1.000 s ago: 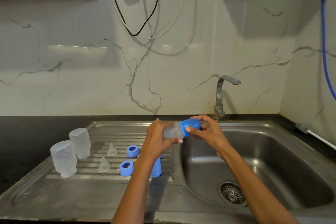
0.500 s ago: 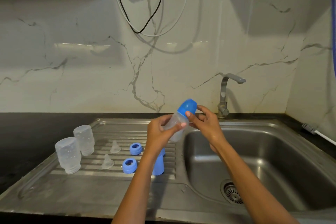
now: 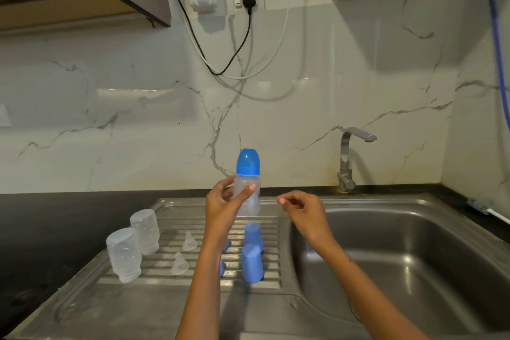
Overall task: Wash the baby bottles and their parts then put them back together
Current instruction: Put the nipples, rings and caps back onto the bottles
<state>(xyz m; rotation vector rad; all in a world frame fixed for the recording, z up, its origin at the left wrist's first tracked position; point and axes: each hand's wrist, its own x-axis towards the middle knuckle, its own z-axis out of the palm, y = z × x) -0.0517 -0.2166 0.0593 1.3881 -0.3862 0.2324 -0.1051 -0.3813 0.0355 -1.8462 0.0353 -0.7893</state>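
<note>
Since half a second ago, the right hand (image 3: 302,208) has let go of the bottle (image 3: 247,183) and drawn off to its right, and the bottle has gone from tilted to upright.

At frame centre, the left hand (image 3: 225,205) holds the bottle by its clear body, fingers (image 3: 249,188) and thumb curled around it. Its blue cap (image 3: 248,161) is on top. The right hand hovers just beside it, over the edge of the sink (image 3: 414,257), its fingers loosely curled and holding nothing.

Below the hands, on the ribbed drainboard (image 3: 165,265) at lower centre, stand two loose blue caps (image 3: 252,263), one behind the other. Two blue rings (image 3: 222,268) peek out from behind the left forearm, mostly hidden. Left of the arm lie two clear teats (image 3: 180,263). Farther left, two clear bottle bodies (image 3: 124,254) stand upside down, close together.

Beyond, the tap (image 3: 349,160) rises at the back of the sink in the right half of the frame, with no water running. A dark tabletop (image 3: 41,223) borders the drainboard on the left.

Judging from this, one bottle looks fully reassembled, and the washing seems done. Two bottles remain to put together, each needing its teat, ring and cap.
</note>
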